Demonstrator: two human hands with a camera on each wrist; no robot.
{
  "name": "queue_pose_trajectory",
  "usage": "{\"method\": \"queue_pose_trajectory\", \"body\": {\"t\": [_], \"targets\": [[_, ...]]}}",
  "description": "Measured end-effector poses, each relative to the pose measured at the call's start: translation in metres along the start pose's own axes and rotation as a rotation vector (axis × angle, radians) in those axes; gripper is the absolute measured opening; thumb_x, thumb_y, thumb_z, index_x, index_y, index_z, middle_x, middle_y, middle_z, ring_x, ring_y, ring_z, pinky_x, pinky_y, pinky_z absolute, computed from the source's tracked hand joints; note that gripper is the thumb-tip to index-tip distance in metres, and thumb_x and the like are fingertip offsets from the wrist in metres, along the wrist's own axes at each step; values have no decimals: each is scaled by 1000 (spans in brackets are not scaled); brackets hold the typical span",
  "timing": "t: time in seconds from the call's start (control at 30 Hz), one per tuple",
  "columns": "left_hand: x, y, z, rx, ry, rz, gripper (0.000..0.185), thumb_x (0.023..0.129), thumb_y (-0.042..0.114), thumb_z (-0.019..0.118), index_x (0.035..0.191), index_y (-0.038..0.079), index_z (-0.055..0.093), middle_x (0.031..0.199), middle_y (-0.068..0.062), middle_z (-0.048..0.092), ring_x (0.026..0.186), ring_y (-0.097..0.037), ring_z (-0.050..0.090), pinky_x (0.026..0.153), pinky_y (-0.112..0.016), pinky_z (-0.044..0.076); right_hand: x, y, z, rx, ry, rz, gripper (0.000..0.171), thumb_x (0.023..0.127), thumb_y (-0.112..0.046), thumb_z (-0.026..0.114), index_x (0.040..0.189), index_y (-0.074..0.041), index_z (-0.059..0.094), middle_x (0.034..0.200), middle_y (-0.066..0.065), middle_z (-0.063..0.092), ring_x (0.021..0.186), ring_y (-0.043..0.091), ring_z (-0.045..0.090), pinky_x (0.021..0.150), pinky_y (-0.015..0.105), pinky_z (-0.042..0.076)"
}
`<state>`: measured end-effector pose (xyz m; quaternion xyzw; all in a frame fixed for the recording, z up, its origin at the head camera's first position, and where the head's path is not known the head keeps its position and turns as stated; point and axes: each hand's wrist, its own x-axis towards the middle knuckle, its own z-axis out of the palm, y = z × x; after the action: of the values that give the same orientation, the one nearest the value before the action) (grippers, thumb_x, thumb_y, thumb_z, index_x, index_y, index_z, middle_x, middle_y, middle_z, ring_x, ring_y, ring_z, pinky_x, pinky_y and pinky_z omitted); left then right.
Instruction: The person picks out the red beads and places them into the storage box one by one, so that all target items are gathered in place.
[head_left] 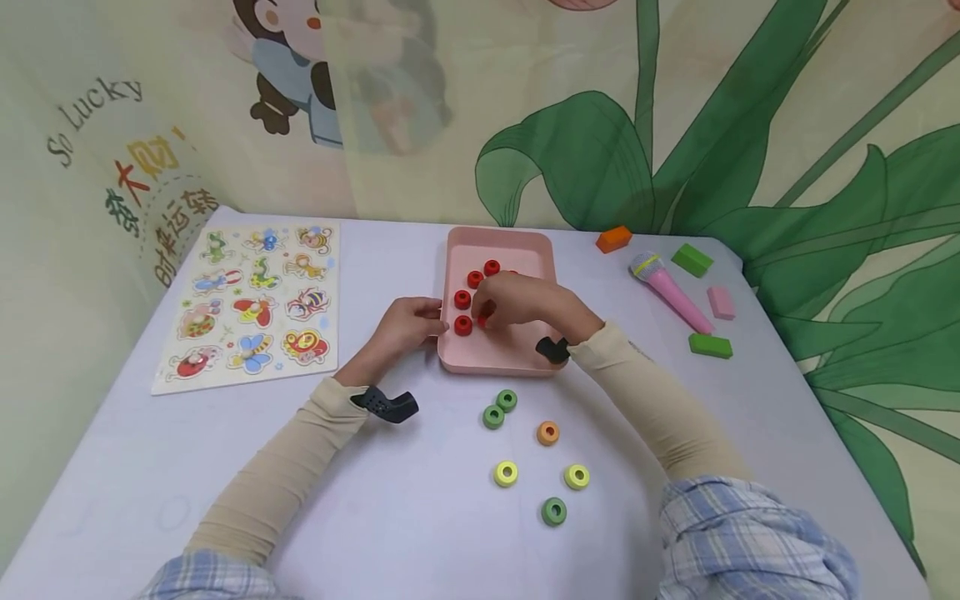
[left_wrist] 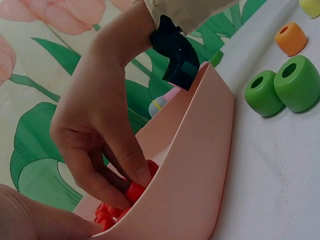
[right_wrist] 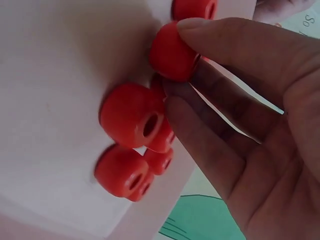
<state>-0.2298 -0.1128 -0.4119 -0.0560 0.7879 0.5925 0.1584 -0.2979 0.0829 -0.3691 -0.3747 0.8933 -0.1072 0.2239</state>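
A pink tray (head_left: 498, 242) sits mid-table with several red beads (head_left: 462, 299) in it. My right hand (head_left: 483, 315) reaches into the tray and pinches one red bead (right_wrist: 172, 52) between thumb and fingers, just above the tray floor (right_wrist: 50, 100). Other red beads (right_wrist: 131, 114) lie beside it. The left wrist view shows the same right hand (left_wrist: 131, 190) behind the tray wall (left_wrist: 200, 165). My left hand (head_left: 437, 321) grips the tray's left rim. Green beads (head_left: 499, 408), an orange bead (head_left: 547, 432) and yellow beads (head_left: 506, 473) lie on the table in front of the tray.
An insect puzzle board (head_left: 251, 304) lies at the left. To the tray's right are a toy microphone (head_left: 670, 292), an orange block (head_left: 613, 238), two green blocks (head_left: 692, 260) and a pink block (head_left: 722, 302). A printed curtain hangs behind the table.
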Motion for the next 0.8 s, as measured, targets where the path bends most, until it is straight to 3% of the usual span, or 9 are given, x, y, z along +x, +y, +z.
{"method": "queue_pose_trajectory", "body": {"t": [0.3, 0.5, 0.67, 0.8], "targets": [[1, 2, 2, 30, 0, 10, 51, 91, 4, 65, 140, -2, 51, 129, -19, 60, 110, -29, 61, 91, -35, 53, 0, 3, 8, -11, 27, 5, 23, 87, -8, 74, 107, -19, 76, 94, -4, 67, 90, 17, 58, 83, 25, 51], [2, 0, 5, 41, -9, -1, 51, 92, 5, 64, 140, -3, 50, 129, -20, 59, 111, -29, 61, 91, -35, 53, -6, 5, 12, -31, 59, 7, 30, 87, -13, 76, 116, -16, 73, 98, -5, 67, 91, 15, 58, 86, 26, 50], [3, 1, 3, 61, -23, 24, 51, 93, 7, 64, 141, -4, 49, 132, -20, 57, 112, -29, 60, 89, -35, 54, -15, 6, 4, -3, 138, 6, 31, 90, -21, 73, 120, -14, 71, 104, -4, 67, 95, 15, 57, 86, 29, 51], [0, 0, -5, 173, -23, 69, 50, 97, 16, 61, 141, -3, 49, 134, -20, 56, 112, -30, 59, 87, -36, 55, -22, 16, -3, 44, 230, 2, 31, 93, -22, 69, 122, -12, 69, 111, 0, 65, 96, 16, 57, 82, 28, 53]]}}
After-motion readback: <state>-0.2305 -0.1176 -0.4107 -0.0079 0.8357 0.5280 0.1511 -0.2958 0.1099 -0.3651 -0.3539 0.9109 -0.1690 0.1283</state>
